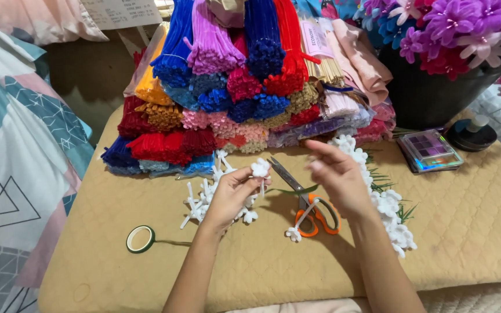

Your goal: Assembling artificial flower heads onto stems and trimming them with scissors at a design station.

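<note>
White flower (260, 168), a small pipe-cleaner bloom on a thin stem, is held up by the left hand (232, 196), just left of the scissors (308, 204). The stem is pinched between thumb and fingers, so this hand is closed on it; the bloom stands above the fingertips and the stem runs roughly downward from it, nearly upright. The right hand (337, 177) is raised on the other side of the scissors, close to the flower but apart from it, its fingers loosely curled with the thumb and forefinger tips drawn together; nothing can be made out between them, and whether a fine thing is held there cannot be told. The flower therefore lies to the left of the right hand, at about the same height, and the left hand is the nearer one, already in contact.

The scissors lie partly open on the tan quilted pad (471, 226), orange handles toward the person, blades pointing away toward the stacked pipe-cleaner bundles (227, 87). Left of the scissors, under the left hand, a scatter of white flowers (201, 203) is seen; right of them, a second row (389, 208) with green sprigs. A green tape roll (140, 239) lies well left of the scissors.
</note>
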